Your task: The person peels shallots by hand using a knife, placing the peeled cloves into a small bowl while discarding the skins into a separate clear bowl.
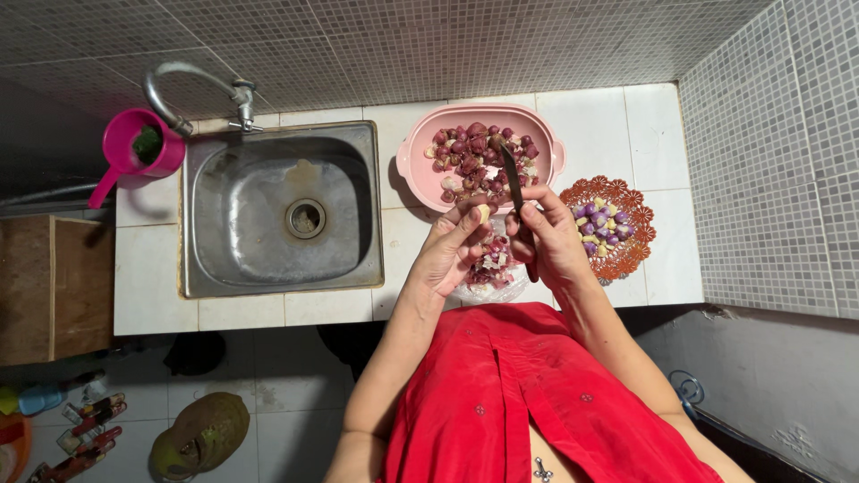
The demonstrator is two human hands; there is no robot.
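Note:
My left hand pinches a small pale garlic clove between its fingertips, over the counter's front edge. My right hand grips a dark-handled knife, its blade pointing away toward a pink oval tub filled with unpeeled shallots and garlic. Under both hands lies a clear plastic bag of peelings. To the right stands a small orange openwork basket holding peeled shallots and cloves.
A steel sink with a curved tap sits to the left on the white tiled counter. A pink scoop stands at the far left. Tiled walls close in behind and at right. Sandals and bottles lie on the floor below.

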